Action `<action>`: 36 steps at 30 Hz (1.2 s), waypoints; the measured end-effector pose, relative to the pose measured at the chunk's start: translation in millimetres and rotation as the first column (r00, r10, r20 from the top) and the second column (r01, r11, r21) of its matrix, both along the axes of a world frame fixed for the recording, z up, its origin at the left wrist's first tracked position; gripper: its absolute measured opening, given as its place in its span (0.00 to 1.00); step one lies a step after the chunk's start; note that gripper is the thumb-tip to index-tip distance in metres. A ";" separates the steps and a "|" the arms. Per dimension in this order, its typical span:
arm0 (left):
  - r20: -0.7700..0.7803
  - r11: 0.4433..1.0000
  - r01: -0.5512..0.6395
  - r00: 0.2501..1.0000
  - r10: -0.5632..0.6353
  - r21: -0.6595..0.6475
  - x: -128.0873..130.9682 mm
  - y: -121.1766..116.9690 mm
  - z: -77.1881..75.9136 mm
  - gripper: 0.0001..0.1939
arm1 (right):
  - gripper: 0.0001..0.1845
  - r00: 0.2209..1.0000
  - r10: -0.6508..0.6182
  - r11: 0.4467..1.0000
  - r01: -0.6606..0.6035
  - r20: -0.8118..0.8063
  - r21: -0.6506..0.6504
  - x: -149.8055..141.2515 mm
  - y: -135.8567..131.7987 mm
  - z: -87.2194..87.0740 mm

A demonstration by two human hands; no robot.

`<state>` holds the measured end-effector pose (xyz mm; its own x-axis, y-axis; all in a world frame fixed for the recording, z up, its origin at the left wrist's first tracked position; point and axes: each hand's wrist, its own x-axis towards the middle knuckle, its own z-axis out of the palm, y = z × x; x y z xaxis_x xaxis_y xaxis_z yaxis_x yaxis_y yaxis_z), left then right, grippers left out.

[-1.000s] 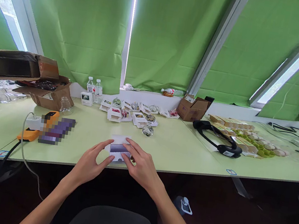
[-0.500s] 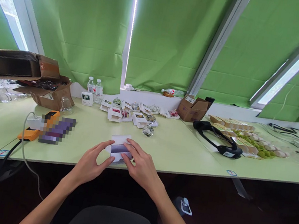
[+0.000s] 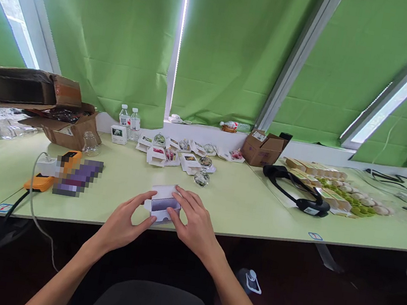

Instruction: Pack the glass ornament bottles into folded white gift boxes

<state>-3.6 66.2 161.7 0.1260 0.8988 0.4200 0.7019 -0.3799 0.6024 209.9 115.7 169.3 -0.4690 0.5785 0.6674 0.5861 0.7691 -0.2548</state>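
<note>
A small white box (image 3: pixel 165 208) with its flaps open sits near the table's front edge, between my two hands. My left hand (image 3: pixel 126 220) grips its left side, thumb at the front corner and fingertips at the back. On the right side, my right hand (image 3: pixel 195 222) holds the box with its thumb near the front wall and fingers along the raised back flap. The box's inside shows as a bare, shaded hollow. Beyond it lies a round clear ornament (image 3: pixel 201 178), close to several white cartons (image 3: pixel 157 156) with similar ornaments.
Brown cardboard boxes (image 3: pixel 65 132) stand at the left, near an orange device (image 3: pixel 40 182) with a cable. Water bottles (image 3: pixel 135 121) are at the back. To the right are a black headset (image 3: pixel 297 189), a small carton (image 3: pixel 263 148) and egg-like items (image 3: pixel 366 200) in green trays.
The box's back flap has lifted and its opening shows wider. My right hand's fingers have shifted slightly up and right along the flap. My left hand has barely moved.
</note>
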 end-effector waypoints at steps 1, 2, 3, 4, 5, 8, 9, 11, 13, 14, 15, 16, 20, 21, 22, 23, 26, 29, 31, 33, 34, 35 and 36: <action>0.000 1.000 0.004 1.000 -0.004 0.003 0.0 0.1 0.2 0.27 | 0.21 1.000 0.013 1.000 -0.013 -0.001 -0.006 -0.2 -0.3 0.1; -0.001 1.000 0.008 1.000 -0.008 0.005 0.0 0.2 0.3 0.27 | 0.21 1.000 0.024 1.000 -0.024 -0.001 -0.015 -0.4 -0.8 0.2; -0.002 1.000 0.010 1.000 -0.010 0.008 -0.1 0.3 0.4 0.27 | 0.21 0.999 0.034 0.999 -0.034 0.002 -0.029 -0.6 -1.1 0.1; -0.004 1.000 0.013 1.000 -0.013 0.008 -0.3 0.4 0.5 0.26 | 0.21 0.999 0.039 0.998 -0.038 0.006 -0.041 -0.7 -1.3 -0.1; -0.006 1.000 0.014 1.000 -0.014 0.005 -0.6 0.4 0.6 0.26 | 0.21 0.999 0.039 0.998 -0.038 0.009 -0.052 -0.7 -1.3 -0.6; -0.012 1.000 0.009 1.000 -0.009 -0.014 -2.5 0.5 0.3 0.27 | 0.21 0.999 0.031 0.998 -0.030 0.019 -0.057 0.0 -0.3 -2.3; -0.019 1.000 0.012 1.000 -0.013 -0.025 -3.3 0.6 0.0 0.29 | 0.21 0.999 0.029 0.998 -0.028 0.022 -0.054 0.2 0.3 -2.9; -0.041 0.998 0.029 0.999 -0.031 -0.051 -5.0 1.2 -1.0 0.33 | 0.21 0.999 0.028 0.999 -0.027 0.024 -0.048 0.6 1.3 -3.6; -0.059 0.997 0.042 0.997 -0.046 -0.071 -5.9 2.3 -2.7 0.35 | 0.21 0.999 0.031 0.999 -0.030 0.025 -0.046 0.6 1.8 -3.9; -0.065 0.997 0.038 0.997 -0.043 -0.073 -6.0 3.1 -3.6 0.34 | 0.21 0.999 0.032 0.998 -0.031 0.024 -0.045 0.5 1.9 -3.9; -0.068 0.997 0.030 0.997 -0.035 -0.069 -5.8 3.8 -4.5 0.31 | 0.21 0.999 0.032 0.998 -0.031 0.023 -0.046 0.4 1.9 -3.9; -0.071 0.998 0.021 0.997 -0.026 -0.061 -5.4 4.4 -5.3 0.29 | 0.21 0.999 0.031 0.998 -0.030 0.024 -0.047 0.2 1.7 -3.9; -0.089 1.000 0.003 0.996 -0.005 -0.020 -3.2 5.5 -6.8 0.26 | 0.21 1.000 0.019 0.999 -0.018 0.023 -0.042 -0.3 1.0 -4.3; -0.092 1.000 0.001 0.996 -0.002 -0.016 -2.8 5.4 -6.6 0.26 | 0.21 1.000 0.017 0.999 -0.016 0.024 -0.043 -0.4 0.8 -4.5; -0.094 1.000 -0.002 0.996 0.001 -0.014 -2.5 5.2 -6.4 0.26 | 0.21 1.000 0.015 0.999 -0.014 0.023 -0.044 -0.6 0.8 -4.6; -0.094 1.000 -0.005 0.996 0.003 -0.014 -2.3 5.0 -6.1 0.26 | 0.20 1.000 0.014 0.999 -0.013 0.021 -0.045 -0.7 0.8 -4.8; -0.087 1.000 -0.005 0.996 0.004 -0.015 -2.0 4.6 -5.6 0.25 | 0.20 1.000 0.018 0.999 -0.017 0.018 -0.050 -0.7 1.1 -5.2; -0.081 1.000 -0.005 0.997 0.004 -0.012 -1.8 5.0 -7.2 0.24 | 0.20 1.000 0.025 0.998 -0.024 0.018 -0.057 -0.4 1.2 -4.9; -0.078 1.000 -0.009 0.997 0.008 -0.004 -1.8 5.6 -9.4 0.24 | 0.20 0.999 0.031 0.998 -0.030 0.012 -0.060 -0.4 0.8 -4.3; -0.074 1.000 -0.009 0.997 0.010 0.007 -1.7 6.4 -11.8 0.24 | 0.19 0.999 0.034 0.997 -0.034 0.006 -0.064 -0.7 0.1 -3.6; -0.071 1.000 -0.007 0.997 0.008 0.011 -1.7 6.8 -12.8 0.24 | 0.19 0.999 0.035 0.997 -0.035 0.003 -0.065 -0.9 -0.2 -3.2; -0.065 1.000 -0.004 0.998 0.005 0.015 -1.5 7.0 -13.4 0.24 | 0.19 0.999 0.036 0.997 -0.036 0.001 -0.066 -1.1 -0.5 -2.9; -0.059 1.000 0.000 0.998 0.001 0.019 -1.2 7.1 -13.7 0.24 | 0.18 0.999 0.036 0.997 -0.036 -0.001 -0.067 -1.2 -0.7 -2.7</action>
<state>-4.8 73.3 148.0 0.1503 0.8908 0.4287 0.7365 -0.3902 0.5526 208.7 115.0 166.6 -0.4906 0.6043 0.6278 0.5581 0.7712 -0.3062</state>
